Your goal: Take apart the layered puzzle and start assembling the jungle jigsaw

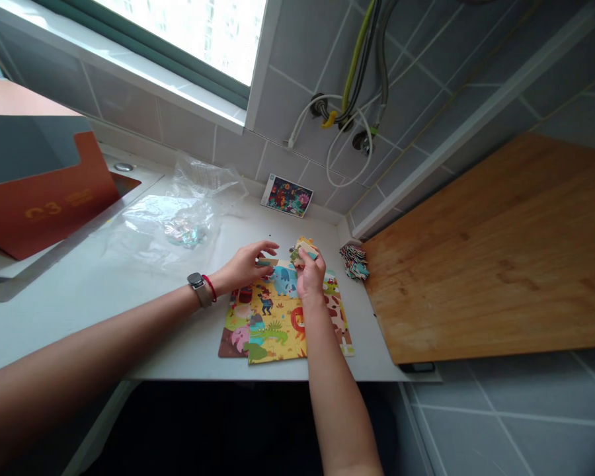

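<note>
A picture puzzle (277, 330) with an elephant, a lion and a crocodile on yellow lies on the white counter. It rests on top of another colourful picture puzzle (237, 330), which shows at both sides. My right hand (310, 274) is closed around several loose puzzle pieces (302, 251) above the top right part of the yellow picture. At its top left corner is my left hand (252, 263), fingers curved and apart, thumb near the puzzle edge. Whether its fingertips touch a piece there is hard to make out.
A clear plastic bag (178, 218) with pieces inside lies to the left, near an orange box (44, 192). A small picture card (287, 196) leans on the tiled wall. To the right, a pile of pieces (354, 262) sits beside a wooden board (496, 258).
</note>
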Demonstrator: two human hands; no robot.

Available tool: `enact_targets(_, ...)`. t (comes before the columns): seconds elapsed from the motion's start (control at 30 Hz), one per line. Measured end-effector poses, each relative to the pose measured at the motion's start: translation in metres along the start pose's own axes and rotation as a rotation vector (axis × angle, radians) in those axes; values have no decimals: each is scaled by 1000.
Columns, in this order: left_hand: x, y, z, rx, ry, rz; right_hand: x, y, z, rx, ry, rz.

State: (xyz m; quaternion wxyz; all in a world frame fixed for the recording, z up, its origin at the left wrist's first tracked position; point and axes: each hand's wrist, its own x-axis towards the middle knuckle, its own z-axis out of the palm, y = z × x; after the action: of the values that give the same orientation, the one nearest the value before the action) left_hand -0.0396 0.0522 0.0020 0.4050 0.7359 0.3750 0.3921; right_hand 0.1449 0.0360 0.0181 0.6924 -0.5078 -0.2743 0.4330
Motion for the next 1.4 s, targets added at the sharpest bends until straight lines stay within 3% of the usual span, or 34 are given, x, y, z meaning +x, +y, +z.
enact_targets(0.27,10,2,7,-124,-44,-163,3,-1,0,107,40,20)
enact_targets(0.4,22,5,20,90,12,-97,7,0,-1,186,47,49)
enact_targets(0.6,29,3,34,465,-118,76,11,1,-4,154,80,24)
enact_targets(0.83,23,7,34,553,-158,131,9,-4,-4,159,132,18)
enact_targets(1.0,13,14,35,594,-139,153,15,-20,-5,84,213,-154)
enact_targets(1.07,9,14,36,606,-131,161,19,-32,-10,58,195,-229)
enact_targets(1.23,8,9,37,583,-123,155,33,-59,-34,-67,-28,-301)
enact_targets(1.4,10,8,30,568,-177,146,50,-49,-62,-114,-3,-267)
